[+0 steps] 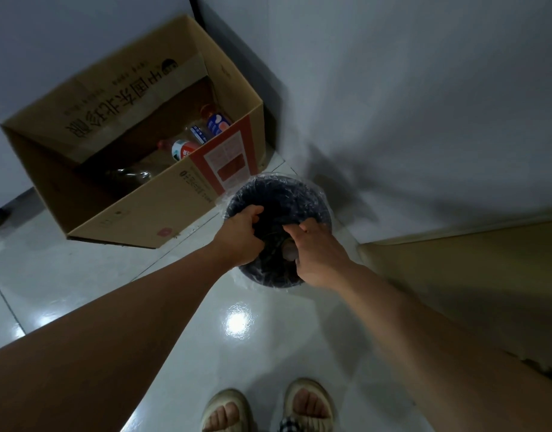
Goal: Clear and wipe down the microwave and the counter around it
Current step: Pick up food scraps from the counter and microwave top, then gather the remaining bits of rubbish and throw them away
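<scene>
Item, far left: cardboard box (137,182), open-topped, standing on the tiled floor (81,275) against the wall. Contents: several plastic bottles (187,148), lying on their sides.

Item, centre: round dark waste bin (280,194) with a clear liner (224,201) folded over its rim, just right of the box and touching or nearly touching its near corner.

Item, my left hand (242,236): arm stretched down and forward, fingers curled over the bin's near-left rim, gripping rim and liner together.

Item, my right hand (316,254): arm likewise extended, fingers bent down into the bin's mouth. Something pale shows beneath them; I cannot tell whether the grip is closed on it, on the liner, or on nothing.

Item, right: pale wall, then a tan panel (455,275), door or cabinet side, I cannot say which.

Item, near edge: my two feet in sandals (309,403).

Status of task: microwave and table are out of view, so their condition cannot be recorded. I judge this a clearing step, rubbish going into the bin or the liner being handled. Wiping is not evidenced; no cloth is visible. I judge wiping is probably outstanding.
</scene>
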The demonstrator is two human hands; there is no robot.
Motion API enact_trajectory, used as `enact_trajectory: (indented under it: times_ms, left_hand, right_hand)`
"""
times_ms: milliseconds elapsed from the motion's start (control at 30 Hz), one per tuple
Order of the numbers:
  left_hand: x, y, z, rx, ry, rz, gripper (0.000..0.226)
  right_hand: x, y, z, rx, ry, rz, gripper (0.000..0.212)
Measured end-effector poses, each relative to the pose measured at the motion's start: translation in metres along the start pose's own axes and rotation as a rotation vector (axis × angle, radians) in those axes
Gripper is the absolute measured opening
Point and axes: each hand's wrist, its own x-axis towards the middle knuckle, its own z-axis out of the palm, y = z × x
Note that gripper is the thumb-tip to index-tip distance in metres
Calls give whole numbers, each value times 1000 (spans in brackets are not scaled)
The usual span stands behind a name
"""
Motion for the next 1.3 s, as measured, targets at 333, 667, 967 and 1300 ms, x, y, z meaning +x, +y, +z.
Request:
enact_trajectory:
  times_ms: [333,667,967,1300]
  left_hand:
    - [-79,46,-63,265,24,53,61]
    - [-215,112,-168,353,69,55,48]
    - [-339,165,-251,374,192,98,32]
    - [-489,171,-316,311,356,-39,38]
  right_hand:
    - [-62,-51,-75,-60,-22,7,61]
    - [-180,-143,-201,-216,-31,-21,64]
    - [-298,-228,-298,-249,101,-81,56]
    - [-380,-304,-354,-314,109,-246,62]
